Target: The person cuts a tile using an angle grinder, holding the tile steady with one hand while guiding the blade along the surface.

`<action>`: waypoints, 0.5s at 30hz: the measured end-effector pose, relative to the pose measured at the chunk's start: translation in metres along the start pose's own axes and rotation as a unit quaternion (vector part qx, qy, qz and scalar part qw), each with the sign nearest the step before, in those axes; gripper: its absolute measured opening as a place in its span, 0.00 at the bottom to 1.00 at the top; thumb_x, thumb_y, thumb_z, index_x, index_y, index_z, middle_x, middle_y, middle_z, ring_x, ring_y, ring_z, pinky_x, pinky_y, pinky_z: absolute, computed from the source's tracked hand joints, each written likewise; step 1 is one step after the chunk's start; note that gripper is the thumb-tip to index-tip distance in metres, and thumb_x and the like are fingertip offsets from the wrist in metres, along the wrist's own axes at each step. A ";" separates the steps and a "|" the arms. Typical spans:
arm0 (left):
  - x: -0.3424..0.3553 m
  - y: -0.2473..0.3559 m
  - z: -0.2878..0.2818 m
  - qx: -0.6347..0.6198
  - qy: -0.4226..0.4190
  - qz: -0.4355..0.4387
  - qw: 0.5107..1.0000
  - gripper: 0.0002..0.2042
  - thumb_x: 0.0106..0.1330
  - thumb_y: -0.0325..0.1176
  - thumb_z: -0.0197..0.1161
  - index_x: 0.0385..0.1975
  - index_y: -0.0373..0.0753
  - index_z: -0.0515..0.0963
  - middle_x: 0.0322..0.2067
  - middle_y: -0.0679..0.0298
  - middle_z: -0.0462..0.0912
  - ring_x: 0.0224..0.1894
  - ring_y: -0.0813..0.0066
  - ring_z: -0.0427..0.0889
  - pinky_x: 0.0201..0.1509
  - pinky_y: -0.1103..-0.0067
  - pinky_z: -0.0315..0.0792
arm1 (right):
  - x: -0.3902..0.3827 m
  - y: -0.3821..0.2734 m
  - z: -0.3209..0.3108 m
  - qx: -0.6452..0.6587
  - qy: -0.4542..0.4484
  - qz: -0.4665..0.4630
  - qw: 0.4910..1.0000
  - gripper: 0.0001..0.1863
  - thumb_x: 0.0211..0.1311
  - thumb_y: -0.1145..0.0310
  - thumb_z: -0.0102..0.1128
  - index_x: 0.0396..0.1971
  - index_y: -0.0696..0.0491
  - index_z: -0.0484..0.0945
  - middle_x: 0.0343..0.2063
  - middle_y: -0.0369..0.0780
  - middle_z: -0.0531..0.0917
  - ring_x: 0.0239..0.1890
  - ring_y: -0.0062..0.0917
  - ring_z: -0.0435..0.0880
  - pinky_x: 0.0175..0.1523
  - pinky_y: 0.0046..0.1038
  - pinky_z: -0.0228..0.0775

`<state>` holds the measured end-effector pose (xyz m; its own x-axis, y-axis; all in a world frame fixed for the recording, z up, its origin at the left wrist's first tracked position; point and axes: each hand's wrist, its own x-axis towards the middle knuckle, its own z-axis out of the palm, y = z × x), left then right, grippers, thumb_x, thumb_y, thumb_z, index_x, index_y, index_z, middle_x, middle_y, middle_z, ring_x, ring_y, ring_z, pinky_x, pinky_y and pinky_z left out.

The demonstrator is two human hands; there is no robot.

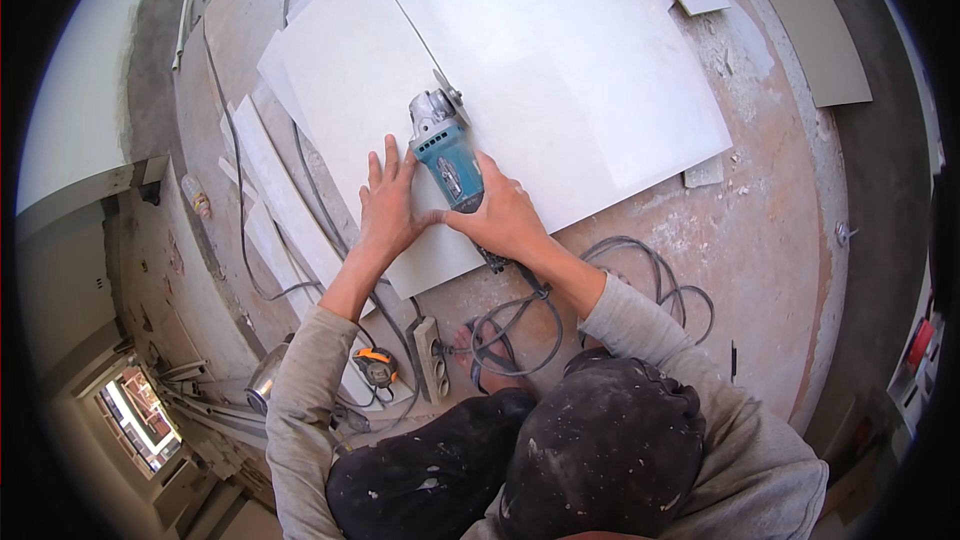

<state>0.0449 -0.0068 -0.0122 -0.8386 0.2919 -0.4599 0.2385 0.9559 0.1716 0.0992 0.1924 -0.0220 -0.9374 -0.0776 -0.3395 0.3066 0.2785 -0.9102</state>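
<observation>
A teal angle grinder [450, 162] with a silver head lies over a large white panel [590, 60]. Its disc [449, 93] stands on edge at the near end of a thin dark line that runs to the panel's far edge. My right hand [503, 212] is wrapped round the grinder's body from the right. Flat on the panel to the left, my left hand [391, 202] has its fingers spread, close beside the tool. Its thumb reaches toward the right thumb below the grinder. The underside of my right-hand grip is hidden.
Black cable [655, 258] loops over the dusty floor at the near right. Near my left forearm are a power strip [432, 358] and an orange-and-black tape measure [376, 368]. Narrow white offcuts [285, 195] lie at the left, and a bottle [196, 195] lies beyond them.
</observation>
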 end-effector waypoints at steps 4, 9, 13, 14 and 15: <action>0.000 -0.001 0.000 -0.001 0.000 0.000 1.000 0.56 0.48 0.46 0.83 0.77 0.44 0.54 0.80 0.49 0.38 0.79 0.32 0.41 0.69 0.32 0.56 | -0.003 0.000 0.001 -0.004 0.012 0.000 1.000 0.53 0.50 0.50 0.77 0.69 0.66 0.60 0.50 0.60 0.83 0.53 0.53 0.84 0.59 0.44 0.75; 0.000 -0.002 0.001 -0.012 0.009 0.009 1.000 0.58 0.47 0.47 0.83 0.78 0.47 0.52 0.80 0.48 0.38 0.79 0.31 0.41 0.68 0.31 0.56 | -0.004 0.003 0.001 0.001 -0.005 0.016 1.000 0.52 0.49 0.54 0.74 0.69 0.66 0.59 0.50 0.61 0.82 0.53 0.54 0.84 0.59 0.46 0.75; 0.000 -0.002 0.001 -0.017 0.010 0.010 1.000 0.59 0.46 0.48 0.83 0.79 0.50 0.51 0.80 0.48 0.38 0.79 0.31 0.41 0.68 0.31 0.55 | -0.007 0.007 0.003 -0.003 0.011 0.010 1.000 0.51 0.49 0.55 0.74 0.69 0.64 0.60 0.48 0.60 0.83 0.52 0.53 0.84 0.58 0.45 0.75; 0.000 -0.002 0.002 -0.017 0.010 0.009 1.000 0.59 0.46 0.48 0.83 0.79 0.50 0.51 0.80 0.48 0.38 0.79 0.31 0.41 0.68 0.31 0.55 | -0.008 0.006 0.002 0.007 0.009 0.015 1.000 0.50 0.49 0.55 0.75 0.69 0.63 0.61 0.48 0.60 0.84 0.52 0.52 0.85 0.58 0.43 0.76; 0.000 -0.002 0.001 -0.015 0.008 0.008 1.000 0.60 0.46 0.48 0.83 0.79 0.50 0.50 0.80 0.48 0.38 0.79 0.31 0.41 0.68 0.31 0.55 | -0.008 0.005 0.002 0.007 0.009 0.015 1.000 0.50 0.49 0.55 0.75 0.69 0.63 0.61 0.48 0.60 0.84 0.52 0.52 0.85 0.58 0.43 0.76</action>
<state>0.0447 -0.0090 -0.0134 -0.8424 0.3058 -0.4438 0.2369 0.9497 0.2046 0.1088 0.1929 -0.0240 -0.9307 -0.0516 -0.3621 0.3366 0.2669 -0.9030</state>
